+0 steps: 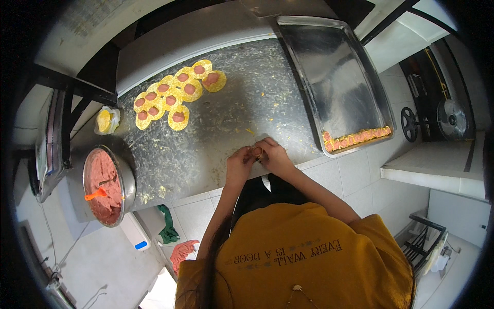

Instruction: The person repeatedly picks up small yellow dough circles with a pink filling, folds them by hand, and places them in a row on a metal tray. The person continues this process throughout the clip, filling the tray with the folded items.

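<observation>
My left hand (240, 162) and my right hand (275, 155) meet at the near edge of the dark speckled worktop (234, 118). Between their fingertips they pinch a small dumpling (257, 151) with pink filling showing; the fingers hide much of its wrapper. Ahead and to the left, several round yellow wrappers (179, 125) lie flat in overlapping rows, each topped with a lump of pink minced meat (190, 89). On the right, a large metal tray (329, 67) has a row of open-topped dumplings (355, 139) along its near edge.
A steel bowl (128, 188) of pink minced meat stands at the left, with an orange-handled utensil (95, 194) in it. Beside it sits a plastic-wrapped stack of yellow wrappers (104, 121). Small yellow scraps (250, 131) dot the worktop. A fan (452, 118) is at the far right.
</observation>
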Available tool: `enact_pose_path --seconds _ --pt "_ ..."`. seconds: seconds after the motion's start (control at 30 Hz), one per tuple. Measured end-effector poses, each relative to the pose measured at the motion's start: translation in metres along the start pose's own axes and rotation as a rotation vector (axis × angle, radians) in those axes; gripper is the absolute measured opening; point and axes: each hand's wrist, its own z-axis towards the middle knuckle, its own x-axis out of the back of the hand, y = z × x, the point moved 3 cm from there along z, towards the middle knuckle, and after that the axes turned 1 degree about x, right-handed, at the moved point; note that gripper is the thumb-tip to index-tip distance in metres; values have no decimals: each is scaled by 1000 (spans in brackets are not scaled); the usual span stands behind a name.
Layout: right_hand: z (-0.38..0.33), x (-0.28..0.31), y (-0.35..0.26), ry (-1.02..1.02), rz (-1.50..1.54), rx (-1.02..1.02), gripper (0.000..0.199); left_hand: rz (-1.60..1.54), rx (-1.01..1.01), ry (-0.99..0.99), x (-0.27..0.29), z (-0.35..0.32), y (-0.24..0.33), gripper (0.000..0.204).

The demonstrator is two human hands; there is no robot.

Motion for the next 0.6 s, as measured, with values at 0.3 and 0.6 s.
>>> enact_pose_path --seconds 0.3,0.6 --pt "3 -2 -3 -85 -95 28 30 24 -14 49 1 -4 -3 21" --pt "5 22 -5 -98 25 38 23 113 18 398 79 13 -53 14"
